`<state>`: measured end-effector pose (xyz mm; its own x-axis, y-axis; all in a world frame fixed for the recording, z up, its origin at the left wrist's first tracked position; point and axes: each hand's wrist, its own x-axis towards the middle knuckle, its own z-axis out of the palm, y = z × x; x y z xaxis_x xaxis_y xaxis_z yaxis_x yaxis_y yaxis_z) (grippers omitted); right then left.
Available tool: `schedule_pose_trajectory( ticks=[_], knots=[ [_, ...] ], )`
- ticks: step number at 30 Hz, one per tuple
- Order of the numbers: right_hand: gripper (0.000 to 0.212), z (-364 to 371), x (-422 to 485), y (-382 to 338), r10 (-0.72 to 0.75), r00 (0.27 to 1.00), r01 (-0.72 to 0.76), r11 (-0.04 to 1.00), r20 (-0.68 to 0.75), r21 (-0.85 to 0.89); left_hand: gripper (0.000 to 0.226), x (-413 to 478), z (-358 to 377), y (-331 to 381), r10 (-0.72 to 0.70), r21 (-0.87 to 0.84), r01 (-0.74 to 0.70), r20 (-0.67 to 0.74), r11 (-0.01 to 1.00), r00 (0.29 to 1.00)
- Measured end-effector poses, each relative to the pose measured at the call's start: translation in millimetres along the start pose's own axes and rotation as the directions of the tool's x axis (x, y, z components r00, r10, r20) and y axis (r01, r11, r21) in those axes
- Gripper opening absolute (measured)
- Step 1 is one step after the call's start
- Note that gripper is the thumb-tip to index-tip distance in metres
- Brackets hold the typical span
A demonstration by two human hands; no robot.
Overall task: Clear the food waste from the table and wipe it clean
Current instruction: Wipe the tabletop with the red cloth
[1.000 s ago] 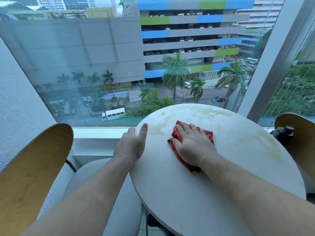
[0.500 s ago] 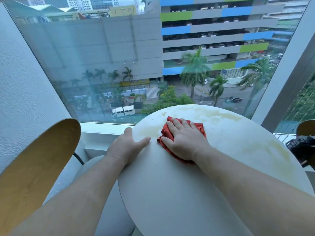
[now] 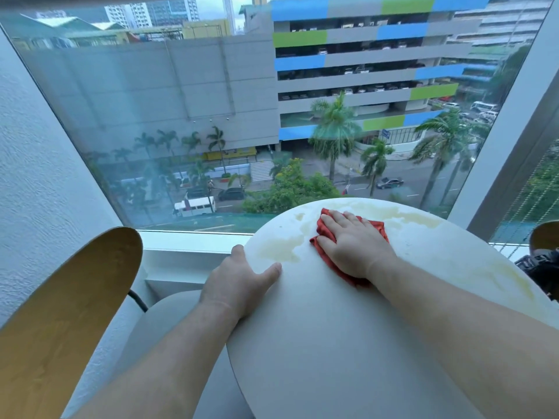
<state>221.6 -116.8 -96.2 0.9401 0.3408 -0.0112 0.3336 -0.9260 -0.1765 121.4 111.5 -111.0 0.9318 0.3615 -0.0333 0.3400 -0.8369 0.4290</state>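
A round white table [image 3: 326, 352] fills the lower middle of the head view. Yellowish wet stains [image 3: 279, 251] lie on its far left part, along its far rim and on its right side. My right hand [image 3: 354, 246] presses flat on a red cloth [image 3: 322, 234] on the far half of the table, fingers spread forward. My left hand [image 3: 239, 281] grips the table's left edge, thumb on top, fingers hidden under the rim. No solid food waste shows.
A wooden chair back [image 3: 66, 313] with a grey seat [image 3: 169, 337] stands at the left. A second chair back [image 3: 546, 237] and a dark object [image 3: 541, 269] sit at the right edge. A large window [image 3: 211, 116] and white sill [image 3: 187, 240] lie just beyond the table.
My right hand slid the red cloth left, then forward toward the far rim. My left hand closed its thumb onto the table's edge. The view shifted.
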Motion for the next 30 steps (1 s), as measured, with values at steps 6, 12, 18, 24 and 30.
schedule_pose_trajectory(
  ticks=[6, 12, 18, 24, 30],
  knots=[
    [0.066, 1.3, 29.1, -16.5, -0.052, 0.998, 0.053, 0.998, 0.036, -0.022, 0.074, 3.1, -0.1, -0.9, -0.01, 0.014, 0.01, 0.013, 1.0, 1.0],
    [0.061, 5.7, 2.8, -13.7, -0.133, 0.99, 0.132, 0.991, 0.049, 0.031, 0.068, -0.5, -2.5, 1.3, -0.008, -0.011, 0.008, 0.025, 1.0, 1.0],
    [0.059, 2.5, 21.2, -2.5, -0.064, 0.998, 0.062, 0.996, 0.018, 0.069, 0.068, -1.1, -3.2, 0.7, -0.013, -0.03, 0.014, 0.038, 0.999, 0.999],
    [0.061, -3.4, 69.2, 1.1, -0.004, 0.998, 0.003, 1.0, 0.056, 0.01, 0.069, 2.5, -0.6, 0.4, -0.02, -0.03, 0.021, 0.028, 0.999, 0.999],
    [0.056, -4.5, 74.7, -11.0, -0.156, 0.981, 0.156, 0.988, 0.115, 0.007, 0.068, 1.7, -2.5, 2.4, -0.023, -0.025, 0.024, 0.025, 0.999, 0.999]
  ],
)
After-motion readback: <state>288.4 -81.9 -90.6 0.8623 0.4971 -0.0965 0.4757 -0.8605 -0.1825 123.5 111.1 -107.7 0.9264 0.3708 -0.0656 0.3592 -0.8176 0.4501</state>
